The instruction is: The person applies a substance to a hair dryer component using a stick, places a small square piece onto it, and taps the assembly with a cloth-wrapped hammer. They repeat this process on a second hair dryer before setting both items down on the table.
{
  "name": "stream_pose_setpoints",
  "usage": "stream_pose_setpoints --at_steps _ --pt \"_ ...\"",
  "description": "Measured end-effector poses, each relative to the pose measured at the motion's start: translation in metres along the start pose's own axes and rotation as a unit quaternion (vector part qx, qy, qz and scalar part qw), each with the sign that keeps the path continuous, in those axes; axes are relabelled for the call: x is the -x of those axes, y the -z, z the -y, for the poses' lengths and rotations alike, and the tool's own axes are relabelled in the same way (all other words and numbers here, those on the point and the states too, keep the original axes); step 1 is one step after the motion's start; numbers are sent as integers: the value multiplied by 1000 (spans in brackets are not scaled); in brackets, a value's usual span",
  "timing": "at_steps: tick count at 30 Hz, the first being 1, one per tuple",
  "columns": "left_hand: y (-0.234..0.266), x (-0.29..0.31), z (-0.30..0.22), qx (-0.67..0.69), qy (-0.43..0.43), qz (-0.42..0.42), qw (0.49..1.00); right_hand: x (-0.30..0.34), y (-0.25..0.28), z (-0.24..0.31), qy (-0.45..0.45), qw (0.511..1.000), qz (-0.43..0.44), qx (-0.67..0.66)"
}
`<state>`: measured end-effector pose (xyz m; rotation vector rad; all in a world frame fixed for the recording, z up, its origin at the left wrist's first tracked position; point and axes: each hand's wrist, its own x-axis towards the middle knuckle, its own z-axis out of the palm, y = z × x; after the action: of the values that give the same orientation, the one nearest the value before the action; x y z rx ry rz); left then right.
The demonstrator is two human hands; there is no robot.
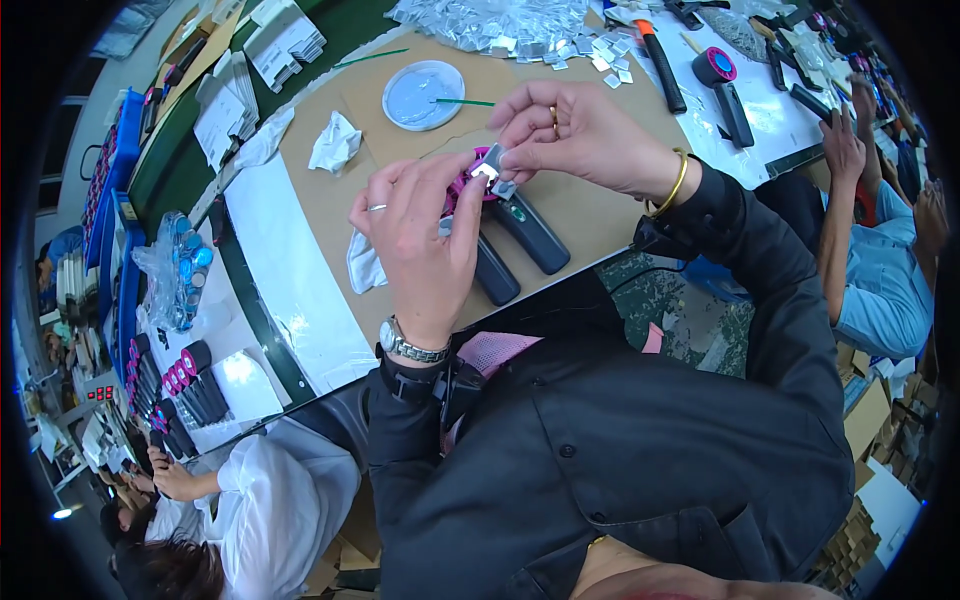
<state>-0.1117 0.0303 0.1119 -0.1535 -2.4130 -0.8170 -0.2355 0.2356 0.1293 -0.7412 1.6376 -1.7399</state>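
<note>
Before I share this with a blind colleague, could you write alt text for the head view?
A right hand pinches a small silvery square close to the left hand, with two black handles on the near side. A white dish and crumpled tissue sit farther back on brown cardboard, with other people at either side.

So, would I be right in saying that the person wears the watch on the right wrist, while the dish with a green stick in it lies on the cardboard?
Not quite: the head view shows the watch on the wrist of the left hand; that of the right hand has a gold bangle. The dish with a green stick in it does lie on the cardboard.
</note>
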Motion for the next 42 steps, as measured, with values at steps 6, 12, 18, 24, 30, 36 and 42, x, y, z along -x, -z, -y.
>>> stream_pose_setpoints --at_steps 6,12,18,24,30,36,42 --pt "-1 5 2 -43 16 29 999 -14 0 1 96 968 1 232" --pt "-3 9 2 -68 33 69 995 -39 7 -3 97 934 45 340" --pt "-2 10 4 -82 51 97 991 -47 10 -12 74 926 76 362" --pt "-5 8 5 -70 28 98 992 -49 8 -11 64 920 69 381" --pt "-6 7 5 -71 32 100 992 -55 4 -11 11 919 76 387" --pt "-8 7 5 -70 27 97 992 -56 5 -12 -11 927 79 365" --pt "-9 7 6 -73 29 103 992 -54 3 -8 -27 933 80 349"
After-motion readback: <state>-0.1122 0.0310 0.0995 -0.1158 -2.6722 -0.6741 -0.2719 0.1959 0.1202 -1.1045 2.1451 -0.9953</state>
